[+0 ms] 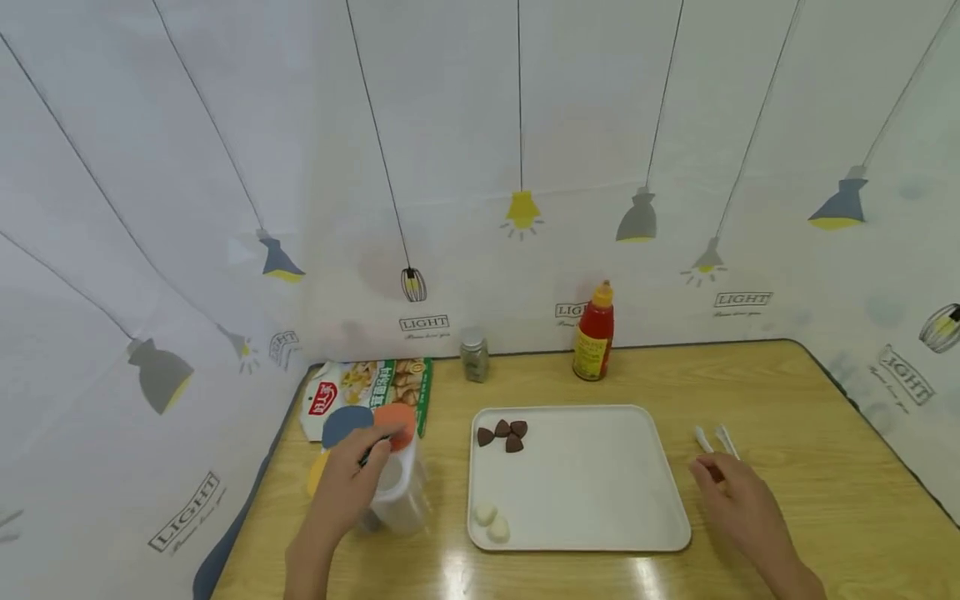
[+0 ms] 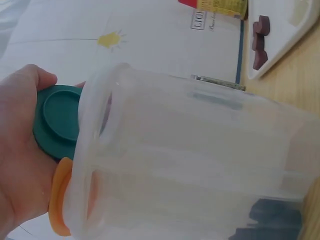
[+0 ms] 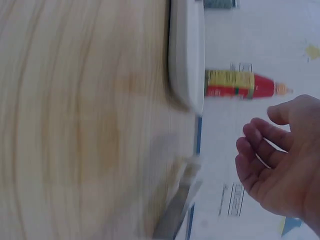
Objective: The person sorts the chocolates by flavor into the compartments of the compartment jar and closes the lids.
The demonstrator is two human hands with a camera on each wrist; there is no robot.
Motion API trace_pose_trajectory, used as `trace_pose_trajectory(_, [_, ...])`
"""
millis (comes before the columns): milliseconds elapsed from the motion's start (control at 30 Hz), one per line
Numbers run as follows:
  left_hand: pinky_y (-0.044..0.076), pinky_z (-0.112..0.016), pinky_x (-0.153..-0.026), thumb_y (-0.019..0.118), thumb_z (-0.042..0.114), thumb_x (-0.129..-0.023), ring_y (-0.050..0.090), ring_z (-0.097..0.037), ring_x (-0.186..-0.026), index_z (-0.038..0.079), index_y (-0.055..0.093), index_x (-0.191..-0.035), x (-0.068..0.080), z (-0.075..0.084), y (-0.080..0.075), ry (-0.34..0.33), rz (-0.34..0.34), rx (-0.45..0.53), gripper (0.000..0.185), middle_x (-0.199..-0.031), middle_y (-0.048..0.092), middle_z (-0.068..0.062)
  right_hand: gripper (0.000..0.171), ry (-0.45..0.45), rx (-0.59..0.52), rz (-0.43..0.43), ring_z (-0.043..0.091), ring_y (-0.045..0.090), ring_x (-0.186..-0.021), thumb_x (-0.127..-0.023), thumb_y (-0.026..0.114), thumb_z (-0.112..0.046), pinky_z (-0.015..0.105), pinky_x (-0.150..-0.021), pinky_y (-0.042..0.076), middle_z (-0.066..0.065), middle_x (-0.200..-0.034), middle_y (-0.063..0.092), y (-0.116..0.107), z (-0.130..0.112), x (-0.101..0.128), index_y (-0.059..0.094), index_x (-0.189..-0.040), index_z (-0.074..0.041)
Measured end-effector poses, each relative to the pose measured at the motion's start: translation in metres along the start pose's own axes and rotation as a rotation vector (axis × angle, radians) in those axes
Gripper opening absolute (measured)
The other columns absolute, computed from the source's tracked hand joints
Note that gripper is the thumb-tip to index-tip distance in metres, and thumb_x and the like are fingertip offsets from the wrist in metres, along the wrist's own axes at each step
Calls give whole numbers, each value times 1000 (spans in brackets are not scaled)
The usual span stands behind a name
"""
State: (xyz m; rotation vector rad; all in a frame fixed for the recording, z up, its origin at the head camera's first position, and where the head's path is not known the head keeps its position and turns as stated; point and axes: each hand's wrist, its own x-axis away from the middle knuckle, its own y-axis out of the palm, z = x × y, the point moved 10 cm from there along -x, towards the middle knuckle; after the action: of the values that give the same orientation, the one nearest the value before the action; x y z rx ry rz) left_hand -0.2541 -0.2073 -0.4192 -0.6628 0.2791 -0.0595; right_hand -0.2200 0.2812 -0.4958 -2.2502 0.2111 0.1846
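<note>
My left hand (image 1: 352, 479) is at the top of a clear plastic container (image 1: 405, 504) with separate compartments. It grips a round green lid (image 2: 59, 117) by its edge, thumb on one side, at the container's rim. Blue (image 1: 345, 423), orange (image 1: 395, 422) and yellow (image 1: 316, 477) lids surround the same top. One compartment mouth shows uncovered beside the hand. Dark pieces (image 2: 275, 220) show through the container's lower wall. On the right, my right hand (image 1: 742, 500) holds nothing, its fingers loosely curled, close to a pair of tongs (image 1: 724, 442) on the table.
Between the hands lies a white tray (image 1: 577, 483) with several dark brown pieces (image 1: 504, 433) and two pale pieces (image 1: 492, 522). Along the back stand a red sauce bottle (image 1: 595, 333) and a small jar (image 1: 474, 357). A printed food packet (image 1: 360, 379) lies behind the container.
</note>
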Motion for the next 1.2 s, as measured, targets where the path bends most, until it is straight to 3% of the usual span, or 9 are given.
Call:
trace_pose_trajectory(100, [51, -40, -93, 42, 36, -108, 60, -25, -116, 22, 66, -131, 2, -8, -2, -70, -26, 90, 35, -124, 67, -3, 43, 46, 113, -57, 26, 63, -90, -104, 53, -35, 38, -69, 52, 18, -102, 68, -11, 30, 4, 65, -116, 4])
trace_pose_trajectory(233, [45, -34, -108, 40, 41, -108, 52, -23, -135, 19, 60, -138, 0, -12, -6, -94, -30, 203, 42, -141, 60, -3, 72, 179, 229, -231, 52, 56, -97, -101, 48, -52, 55, -70, 48, 38, -114, 56, -14, 73, 14, 50, -130, 13])
trace_pose_trajectory(333, [44, -20, -104, 39, 43, -107, 51, -15, -134, 19, 58, -139, -3, -16, -10, -116, -6, 261, 44, -142, 59, -1, 83, 247, 273, -374, 51, 56, -96, -99, 45, -61, 54, -69, 49, 39, -114, 53, -7, 94, 23, 44, -133, 15])
trace_pose_trajectory(433, [41, -12, -100, 38, 42, -107, 52, -8, -129, 15, 57, -139, -5, -17, -13, -122, 4, 308, 46, -140, 59, -3, 76, 269, 265, -424, 35, 58, -86, -100, 46, -58, 44, -62, 48, 27, -103, 58, 0, 103, 29, 48, -129, 13])
trace_pose_trajectory(667, [41, -12, -101, 39, 36, -108, 55, 0, -123, 7, 55, -138, -2, -20, -15, -116, 0, 443, 44, -139, 58, -14, 39, 241, 157, -383, 20, 50, -69, -104, 40, -28, 34, -56, 42, 11, -84, 57, 10, 99, 27, 52, -108, 10])
trace_pose_trajectory(833, [40, -14, -103, 39, 38, -108, 52, -2, -127, 9, 55, -139, -6, -19, -13, -105, -5, 439, 45, -142, 57, -9, 42, 348, 48, -443, 20, 44, -59, -106, 22, -35, 35, -53, 39, 6, -71, 47, 15, 100, 26, 36, -104, 5])
trace_pose_trajectory(933, [40, -13, -102, 40, 38, -108, 53, -1, -126, 11, 55, -139, -7, -19, -14, -105, 7, 437, 43, -141, 58, -9, 47, 349, 32, -433, 20, 43, -58, -107, 17, -41, 35, -52, 38, 6, -70, 46, 13, 93, 24, 32, -109, 4])
trace_pose_trajectory(1067, [41, -14, -101, 38, 32, -109, 54, -2, -125, 9, 43, -144, -8, -15, -15, -63, 8, 467, 42, -145, 53, -17, 47, 286, 62, -374, 18, 41, -53, -107, 25, -41, 35, -48, 35, 4, -65, 48, 13, 71, 25, 36, -123, 1])
trace_pose_trajectory(1200, [40, -15, -101, 37, 30, -110, 51, -4, -127, 8, 36, -143, -7, -17, -17, -51, 1, 494, 40, -147, 50, -17, 41, 163, 91, -308, 14, 41, -50, -105, 42, -42, 32, -47, 36, -1, -62, 52, 27, 30, 29, 48, -124, -6])
